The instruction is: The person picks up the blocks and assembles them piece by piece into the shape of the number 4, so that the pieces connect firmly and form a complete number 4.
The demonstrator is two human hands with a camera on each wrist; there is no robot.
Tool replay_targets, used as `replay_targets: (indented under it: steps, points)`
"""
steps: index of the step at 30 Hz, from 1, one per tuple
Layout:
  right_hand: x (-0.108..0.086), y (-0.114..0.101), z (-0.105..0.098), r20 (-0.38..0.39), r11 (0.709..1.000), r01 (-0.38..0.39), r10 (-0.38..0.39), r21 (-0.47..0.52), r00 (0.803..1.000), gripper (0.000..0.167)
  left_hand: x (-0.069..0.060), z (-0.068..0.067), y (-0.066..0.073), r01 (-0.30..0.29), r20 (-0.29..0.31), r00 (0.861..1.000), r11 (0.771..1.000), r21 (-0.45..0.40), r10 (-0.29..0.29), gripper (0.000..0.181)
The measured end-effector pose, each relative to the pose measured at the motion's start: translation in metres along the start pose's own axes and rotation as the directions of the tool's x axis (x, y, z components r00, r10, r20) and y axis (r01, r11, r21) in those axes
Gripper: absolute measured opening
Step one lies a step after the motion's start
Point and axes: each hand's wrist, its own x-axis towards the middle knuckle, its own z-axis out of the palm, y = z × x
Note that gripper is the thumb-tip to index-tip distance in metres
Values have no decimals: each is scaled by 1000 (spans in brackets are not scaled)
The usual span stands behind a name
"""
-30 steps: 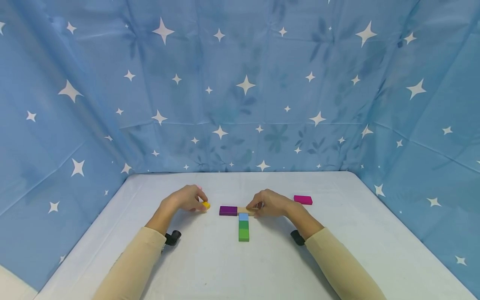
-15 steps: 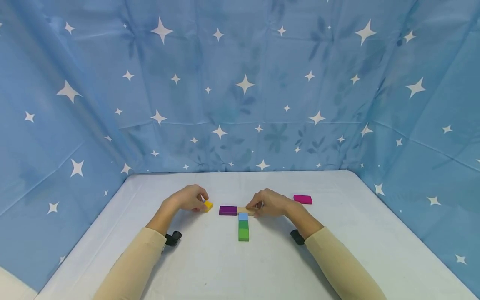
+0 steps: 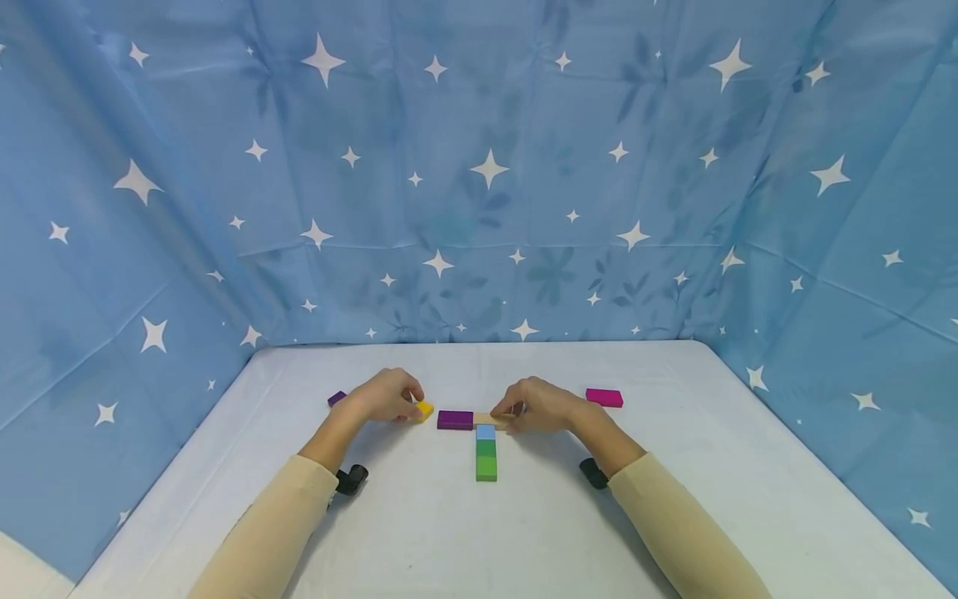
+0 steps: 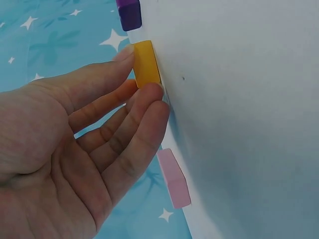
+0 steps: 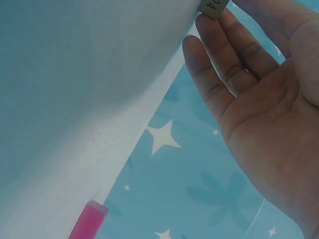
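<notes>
As left hand (image 3: 387, 396) pinches yellow wood-like cuboid (image 4: 146, 64) and right hand (image 3: 545, 406) tan wooden cuboid (image 3: 483, 418) at 3 o'clock end, expect both light, stiff; grip opposite sides.

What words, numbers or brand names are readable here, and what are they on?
"4", on the tan block that the right hand pinches; the character before it is unclear, perhaps "2" or "0".
No other writing can be made out.
</notes>
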Motion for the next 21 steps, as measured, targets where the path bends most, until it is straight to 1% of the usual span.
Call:
replay_targets:
  steps: [11, 21]
  points:
    - [1, 0, 0, -2, 1000, -8, 8, 3, 1000, 34, 1, 3, 4, -3, -12, 1000, 1000, 14, 3, 32]
    - [0, 1, 1, -3, 1000, -23, 23, -1, 1000, 35, 2, 6, 2, -20, -16, 1000, 999, 33, 21, 32]
